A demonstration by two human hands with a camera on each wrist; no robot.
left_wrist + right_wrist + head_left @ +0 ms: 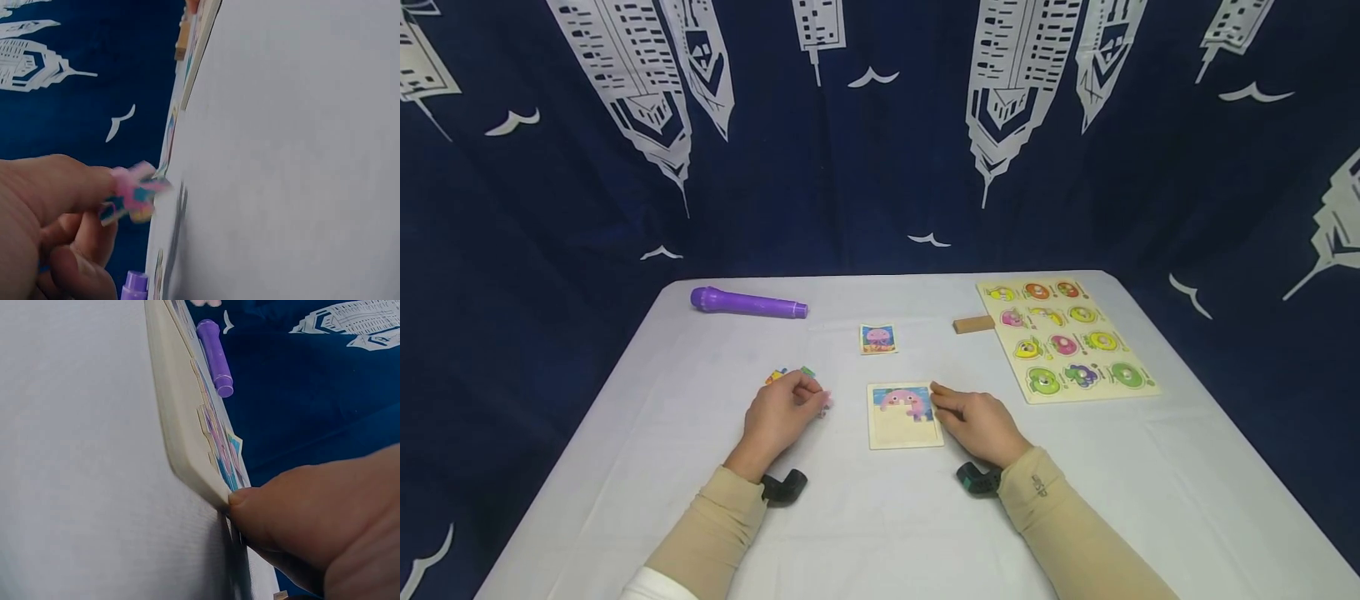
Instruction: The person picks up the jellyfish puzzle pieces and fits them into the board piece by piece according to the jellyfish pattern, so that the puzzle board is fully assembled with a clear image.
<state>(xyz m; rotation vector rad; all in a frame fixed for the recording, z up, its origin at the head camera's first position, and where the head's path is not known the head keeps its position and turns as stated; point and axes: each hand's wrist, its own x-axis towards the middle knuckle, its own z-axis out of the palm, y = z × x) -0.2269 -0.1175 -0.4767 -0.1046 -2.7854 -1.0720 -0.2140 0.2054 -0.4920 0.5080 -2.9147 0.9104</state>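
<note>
My left hand pinches a small jigsaw piece, pink and teal with jagged edges, between thumb and fingers above the table. More colourful loose pieces lie just beyond that hand, partly hidden by it. To the right of it lies a square puzzle board with a pale frame; pink and blue pieces fill its upper part, and bare wood shows below. My right hand holds this board at its right edge, the thumb against the corner; the other fingers are mostly hidden in the right wrist view.
Behind the board lies a small picture card with a pink figure. A purple toy microphone rests at the back left. At the back right, a large fruit puzzle board lies beside a wooden block.
</note>
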